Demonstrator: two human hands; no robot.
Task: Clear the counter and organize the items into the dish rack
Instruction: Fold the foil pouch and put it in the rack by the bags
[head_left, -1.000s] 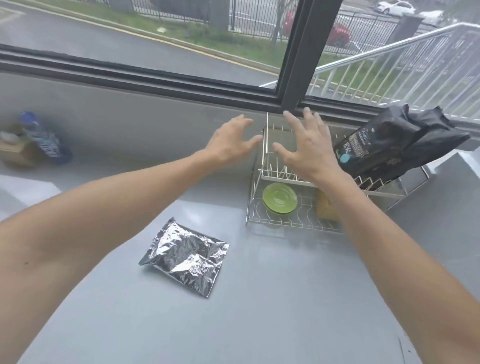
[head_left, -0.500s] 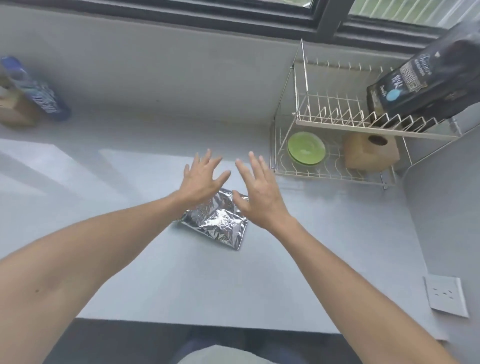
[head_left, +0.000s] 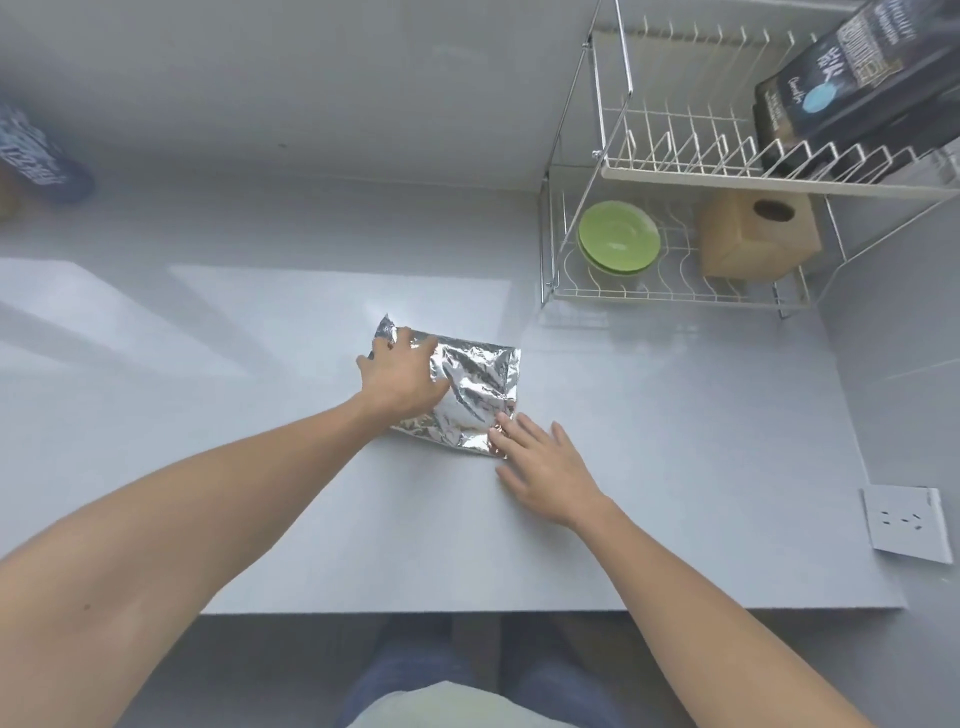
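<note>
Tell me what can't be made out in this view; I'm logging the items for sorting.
- Silver foil pouch: the left hand covers its left part; any label is hidden.
- Black bag on the dish rack: its top is cut off by the frame edge.
- Blue packet, far left: blurred and cropped; print unreadable.
- Right hand: whether it grips the pouch corner is unclear.

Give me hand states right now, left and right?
Left hand: open, fingers spread flat on the foil bag, not gripping it.
Right hand: open, fingertips touching the bag's near corner, holding nothing.
</note>
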